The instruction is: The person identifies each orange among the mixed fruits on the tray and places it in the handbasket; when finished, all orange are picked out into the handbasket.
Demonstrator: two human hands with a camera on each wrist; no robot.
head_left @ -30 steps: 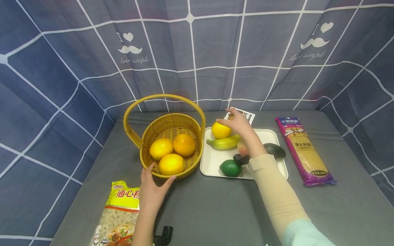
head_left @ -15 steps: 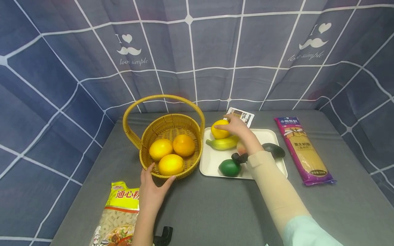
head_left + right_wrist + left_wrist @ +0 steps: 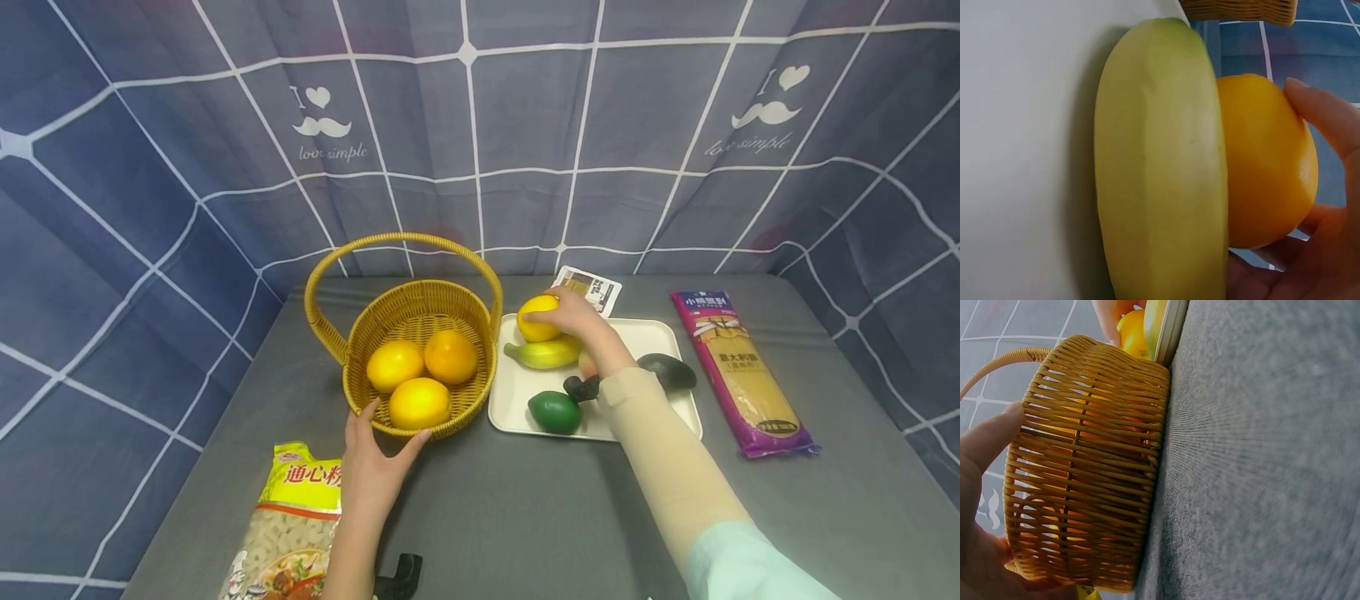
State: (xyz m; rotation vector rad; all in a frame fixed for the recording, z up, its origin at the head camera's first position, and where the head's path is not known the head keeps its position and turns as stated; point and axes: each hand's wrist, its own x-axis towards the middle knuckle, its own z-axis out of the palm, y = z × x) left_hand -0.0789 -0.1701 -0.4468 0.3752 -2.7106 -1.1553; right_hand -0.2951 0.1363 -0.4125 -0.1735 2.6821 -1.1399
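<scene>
My right hand (image 3: 581,321) grips a yellow lemon (image 3: 537,317) at the back left of the white tray (image 3: 510,408). In the right wrist view, thumb and fingers curl round the lemon (image 3: 1266,162), which sits behind the banana (image 3: 1160,162). My left hand (image 3: 375,467) holds the near rim of the wicker basket (image 3: 480,392), with its thumb (image 3: 1007,428) against the weave in the left wrist view. Inside the basket lie two lemons (image 3: 420,403) and an orange (image 3: 451,357).
A green lime-like fruit (image 3: 555,412), a partly hidden peach (image 3: 587,365) and a dark avocado (image 3: 667,372) share the tray. Spaghetti (image 3: 742,375) lies to the right, a macaroni bag (image 3: 296,517) at front left. Behind the tray is a printed card (image 3: 596,287). The tall basket handle (image 3: 405,238) arches up.
My right hand has come down onto the lemon and closed its fingers round it. The green fruit has shifted slightly left on the tray. My left hand stays at the basket rim.
</scene>
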